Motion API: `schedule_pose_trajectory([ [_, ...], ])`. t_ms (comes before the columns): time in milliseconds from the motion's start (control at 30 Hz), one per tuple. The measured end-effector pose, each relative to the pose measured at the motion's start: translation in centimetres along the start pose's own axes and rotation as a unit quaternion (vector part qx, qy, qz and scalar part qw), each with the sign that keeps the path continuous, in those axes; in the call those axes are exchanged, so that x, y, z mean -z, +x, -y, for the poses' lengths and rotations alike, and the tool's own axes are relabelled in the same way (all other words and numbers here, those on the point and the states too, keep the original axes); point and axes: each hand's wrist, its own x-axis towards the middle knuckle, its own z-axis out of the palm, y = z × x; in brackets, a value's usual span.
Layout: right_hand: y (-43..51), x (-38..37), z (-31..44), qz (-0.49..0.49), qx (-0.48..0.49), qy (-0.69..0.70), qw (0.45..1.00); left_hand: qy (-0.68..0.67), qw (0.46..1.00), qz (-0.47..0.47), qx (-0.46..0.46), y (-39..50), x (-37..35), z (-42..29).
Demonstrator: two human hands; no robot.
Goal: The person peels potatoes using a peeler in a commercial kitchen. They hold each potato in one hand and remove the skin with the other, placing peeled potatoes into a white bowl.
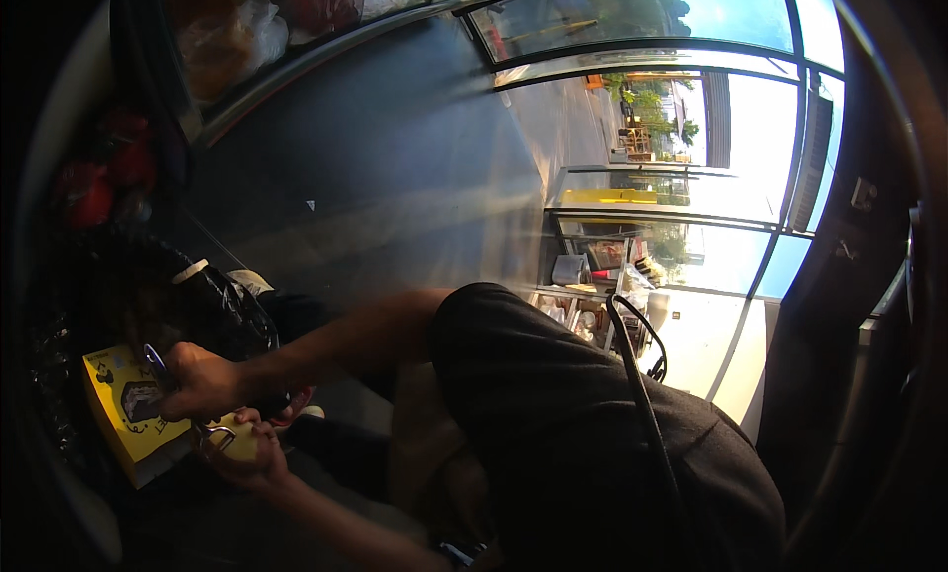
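Note:
My right hand (194,383) is wrapped around a metal peeler (216,431), its shiny head extending below the fingers. A rounded handle end shows at the hand's other side. Close by, my left hand (259,461) grips a pale yellow piece of produce (243,440), perhaps a peeled potato. The peeler head lies over this piece; contact cannot be made out. Beyond both hands is a yellow cardboard box (148,442) bearing a panda drawing, a food picture and writing. My right hand hides part of its top.
Black plastic bags (248,305) lie around the box. Red bundles (89,191) sit in shadow beyond them. Filled clear plastic bags (252,35) rest beside the dark grey floor (370,143). Shelves with goods (578,309) stand near tall glass panes (740,135).

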Motion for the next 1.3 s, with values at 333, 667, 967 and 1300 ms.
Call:
schedule_pose_trajectory([
  [333,4.4,0.6,-2.2,0.067,-0.024,-0.066,0.995,0.035,0.995,-0.097,0.005,1.2,-3.5,1.3],
  [667,0.6,-1.9,-2.5,0.06,0.044,-0.109,0.991,0.06,0.975,-0.203,-0.073,0.9,-3.2,0.4],
  [967,2.3,-0.9,0.4,-0.025,0.058,-0.075,0.995,0.068,0.972,-0.223,-0.041,0.5,-3.4,-0.7],
  [1300,6.1,1.5,-0.7,-0.133,0.155,-0.114,0.972,0.133,0.957,-0.256,-0.027,1.3,-3.9,0.0],
])
